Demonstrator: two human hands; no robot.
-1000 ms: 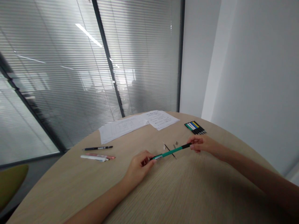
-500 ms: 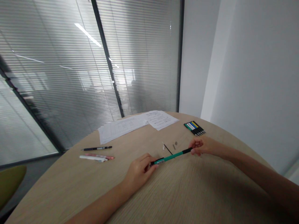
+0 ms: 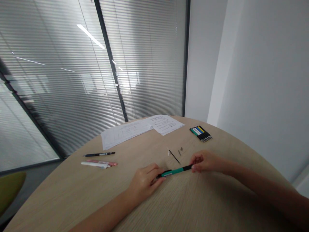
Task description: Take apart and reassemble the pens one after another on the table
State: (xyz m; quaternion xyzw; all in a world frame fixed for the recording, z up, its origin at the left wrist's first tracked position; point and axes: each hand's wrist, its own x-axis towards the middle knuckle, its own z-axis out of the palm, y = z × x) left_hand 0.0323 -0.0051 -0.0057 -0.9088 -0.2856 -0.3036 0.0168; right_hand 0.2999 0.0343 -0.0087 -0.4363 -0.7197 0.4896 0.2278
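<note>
Between my hands, low over the table, a green pen [image 3: 175, 171] with a black grip is held nearly level. My left hand [image 3: 148, 178] is closed around its clip end. The fingers of my right hand [image 3: 202, 160] pinch the black grip end, hiding the tip. Just beyond the pen lie a thin black refill [image 3: 174, 157], a small white piece [image 3: 168, 153] and small metallic bits [image 3: 180, 150], too small to name for certain.
A row of several coloured pens [image 3: 201, 133] lies at the far right of the round wooden table [image 3: 72, 193]. Printed papers [image 3: 166, 125] cover its far edge. On the left are a black pen [image 3: 99, 154] and white and pink pens [image 3: 98, 163]. Behind stands a blinds-covered glass wall [image 3: 149, 64].
Both hands have come slightly nearer to me with the green pen, the right hand moving left and down. More of the black refill now shows.
</note>
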